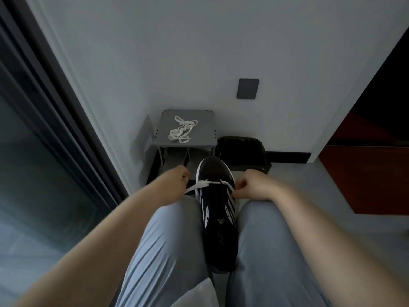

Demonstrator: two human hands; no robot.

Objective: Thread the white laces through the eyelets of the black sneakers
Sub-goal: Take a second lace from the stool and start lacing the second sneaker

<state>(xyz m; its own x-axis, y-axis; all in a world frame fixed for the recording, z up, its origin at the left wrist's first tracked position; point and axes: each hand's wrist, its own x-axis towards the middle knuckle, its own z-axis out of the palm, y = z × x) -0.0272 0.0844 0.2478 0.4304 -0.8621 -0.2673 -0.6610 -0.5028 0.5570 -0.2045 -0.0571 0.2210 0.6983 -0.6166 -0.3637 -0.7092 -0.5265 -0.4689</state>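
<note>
At far left runs a dark window frame (55, 103). The left forearm reaches forward over the left thigh (168, 240). The left hand (177, 176) is curled, its grip closed on one end of the white lace (199, 186) and drawing it out to the left of the shoe.

Beyond that hand, against the wall, stands a grey stool (203, 134) with a second lace (182, 129) lying loose on top.

The black sneaker (218, 218) is wedged between the knees. Its long axis runs straight away from the person, with the toe towards the wall and the heel nearest the body. The white lace crosses it at the eyelets nearest the toe.

Inside the shoe is a small white logo whose lettering is too small to read. Below it are pale letters that look like "unc".

The right hand (250, 185) sits just beside the sneaker's right edge, knuckles up. Its grip is narrow, pinching the other lace end.

Right of the stool a black bag (241, 151) stands on the floor, and a grey wall plate (247, 88) is above it.
</note>
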